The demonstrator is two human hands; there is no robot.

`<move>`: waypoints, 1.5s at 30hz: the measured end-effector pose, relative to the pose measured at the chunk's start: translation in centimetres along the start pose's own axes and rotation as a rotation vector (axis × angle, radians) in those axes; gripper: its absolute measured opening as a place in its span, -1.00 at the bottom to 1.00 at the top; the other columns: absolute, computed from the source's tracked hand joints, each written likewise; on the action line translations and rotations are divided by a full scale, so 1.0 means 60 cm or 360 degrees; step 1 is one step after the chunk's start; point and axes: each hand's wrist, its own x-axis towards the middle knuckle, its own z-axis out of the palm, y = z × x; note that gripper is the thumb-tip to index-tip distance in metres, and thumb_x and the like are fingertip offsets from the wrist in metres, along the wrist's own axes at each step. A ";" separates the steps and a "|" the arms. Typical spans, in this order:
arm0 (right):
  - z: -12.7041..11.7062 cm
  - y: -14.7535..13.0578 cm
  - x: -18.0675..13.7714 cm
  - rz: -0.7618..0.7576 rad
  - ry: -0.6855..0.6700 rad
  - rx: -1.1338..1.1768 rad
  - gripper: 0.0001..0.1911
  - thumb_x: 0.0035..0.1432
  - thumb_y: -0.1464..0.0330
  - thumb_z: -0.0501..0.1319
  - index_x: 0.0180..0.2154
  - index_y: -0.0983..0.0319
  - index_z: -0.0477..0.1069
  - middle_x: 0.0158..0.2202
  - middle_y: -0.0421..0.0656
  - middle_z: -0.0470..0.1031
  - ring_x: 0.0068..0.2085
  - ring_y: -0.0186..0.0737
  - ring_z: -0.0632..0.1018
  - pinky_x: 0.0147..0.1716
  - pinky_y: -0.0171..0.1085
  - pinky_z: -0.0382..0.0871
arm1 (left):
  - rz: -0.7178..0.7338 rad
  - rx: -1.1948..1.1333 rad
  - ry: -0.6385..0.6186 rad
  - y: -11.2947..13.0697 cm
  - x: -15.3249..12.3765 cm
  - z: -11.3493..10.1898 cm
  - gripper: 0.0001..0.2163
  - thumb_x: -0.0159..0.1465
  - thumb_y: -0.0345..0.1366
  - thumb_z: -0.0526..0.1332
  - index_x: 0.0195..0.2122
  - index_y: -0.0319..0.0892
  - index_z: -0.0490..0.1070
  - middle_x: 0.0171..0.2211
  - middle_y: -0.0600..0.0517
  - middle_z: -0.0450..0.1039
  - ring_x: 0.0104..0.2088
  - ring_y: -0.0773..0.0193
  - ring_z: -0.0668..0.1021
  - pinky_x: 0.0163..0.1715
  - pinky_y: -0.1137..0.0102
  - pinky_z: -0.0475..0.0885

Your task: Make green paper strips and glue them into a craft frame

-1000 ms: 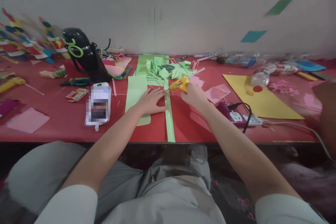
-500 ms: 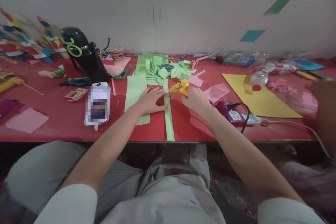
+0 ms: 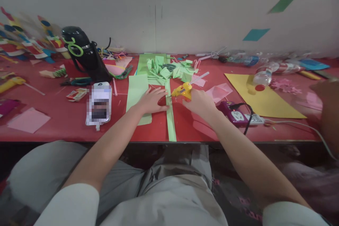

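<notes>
A long folded strip of light green paper (image 3: 171, 123) runs from the table's front edge toward a heap of folded green paper pieces (image 3: 180, 70). Spread flat, my left hand (image 3: 152, 101) rests on a light green sheet (image 3: 136, 88), its fingertips on the strip's left edge. My right hand (image 3: 202, 102) is wrapped round a yellow hot glue gun (image 3: 182, 91), whose nozzle points left at the strip. A clear glue stick (image 3: 201, 77) juts from the back of the gun.
A phone (image 3: 99, 106) and a black bottle (image 3: 84, 54) stand left. On the right are a purple power socket (image 3: 233, 114) with a cable, yellow paper (image 3: 265, 99) and a plastic bottle (image 3: 262, 77). Another person's arm (image 3: 328, 109) reaches in at far right.
The glue gun in my right hand has shifted very slightly down and to the right along the strip. My left hand stays flat in the same place.
</notes>
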 end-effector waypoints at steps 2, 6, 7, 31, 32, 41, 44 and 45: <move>0.001 0.001 -0.001 -0.0011 0.0008 0.0005 -0.57 0.18 0.12 0.18 -0.04 0.28 0.44 -0.17 0.10 0.58 -0.11 0.13 0.59 -0.28 -0.18 0.38 | 0.0006 0.0004 -0.0012 0.000 0.000 0.000 -0.28 0.25 0.22 0.06 0.37 0.00 0.13 0.44 0.04 0.00 0.43 0.01 0.05 0.39 -0.01 -0.17; 0.003 0.002 -0.004 0.0004 0.0017 -0.0030 -0.64 0.19 0.25 0.15 -0.03 0.29 0.42 -0.17 0.09 0.58 -0.14 0.08 0.61 -0.30 -0.21 0.36 | 0.0004 0.0010 -0.0036 0.000 0.000 -0.002 -0.27 0.26 0.23 0.05 0.37 0.00 0.12 0.44 0.04 -0.01 0.43 0.00 0.04 0.39 -0.01 -0.17; 0.004 0.001 -0.005 0.0014 0.0016 -0.0043 -0.64 0.19 0.28 0.15 -0.02 0.30 0.42 -0.17 0.09 0.58 -0.15 0.07 0.61 -0.31 -0.21 0.36 | 0.0002 0.0008 -0.0036 0.000 0.000 -0.002 -0.27 0.26 0.24 0.05 0.37 -0.01 0.12 0.44 0.04 -0.01 0.43 0.00 0.04 0.39 -0.02 -0.16; -0.006 0.008 -0.057 -0.0040 -0.0092 -0.0064 -0.66 0.19 0.37 0.08 -0.03 0.31 0.40 -0.24 0.08 0.58 -0.22 0.08 0.61 -0.39 -0.21 0.30 | 0.0049 0.0010 -0.0005 -0.002 -0.002 0.000 -0.28 0.29 0.26 -0.05 0.37 -0.01 0.12 0.43 0.02 0.01 0.42 0.00 0.06 0.38 -0.03 -0.18; -0.006 0.009 -0.061 -0.0040 -0.0094 -0.0065 -0.67 0.19 0.36 0.08 -0.03 0.31 0.41 -0.25 0.08 0.58 -0.24 0.08 0.61 -0.39 -0.21 0.30 | 0.0053 0.0013 0.0001 -0.002 -0.002 0.001 -0.28 0.30 0.26 -0.06 0.37 -0.02 0.13 0.43 0.02 0.02 0.42 0.00 0.06 0.38 -0.04 -0.18; -0.010 0.014 -0.089 -0.0047 -0.0170 -0.0097 -0.68 0.19 0.36 0.08 -0.06 0.31 0.43 -0.29 0.08 0.59 -0.26 0.06 0.61 -0.40 -0.22 0.29 | 0.0016 -0.0020 0.0005 -0.001 -0.001 0.001 -0.28 0.26 0.26 0.01 0.36 -0.01 0.16 0.43 0.02 0.03 0.42 0.03 0.06 0.39 0.00 -0.20; -0.009 0.016 -0.098 -0.0037 -0.0185 -0.0113 -0.68 0.19 0.35 0.09 -0.06 0.29 0.44 -0.29 0.08 0.59 -0.27 0.08 0.62 -0.40 -0.21 0.29 | 0.0016 -0.0029 0.0008 -0.002 0.000 0.002 -0.26 0.25 0.27 0.03 0.36 -0.03 0.16 0.43 0.01 0.02 0.43 0.04 0.05 0.39 -0.01 -0.19; -0.009 0.017 -0.101 -0.0030 -0.0182 -0.0125 -0.68 0.19 0.33 0.09 -0.06 0.29 0.44 -0.29 0.09 0.59 -0.27 0.08 0.62 -0.39 -0.21 0.30 | 0.0015 -0.0030 0.0011 -0.003 0.001 0.003 -0.25 0.25 0.27 0.03 0.36 -0.04 0.17 0.43 0.01 0.02 0.43 0.04 0.05 0.39 -0.02 -0.19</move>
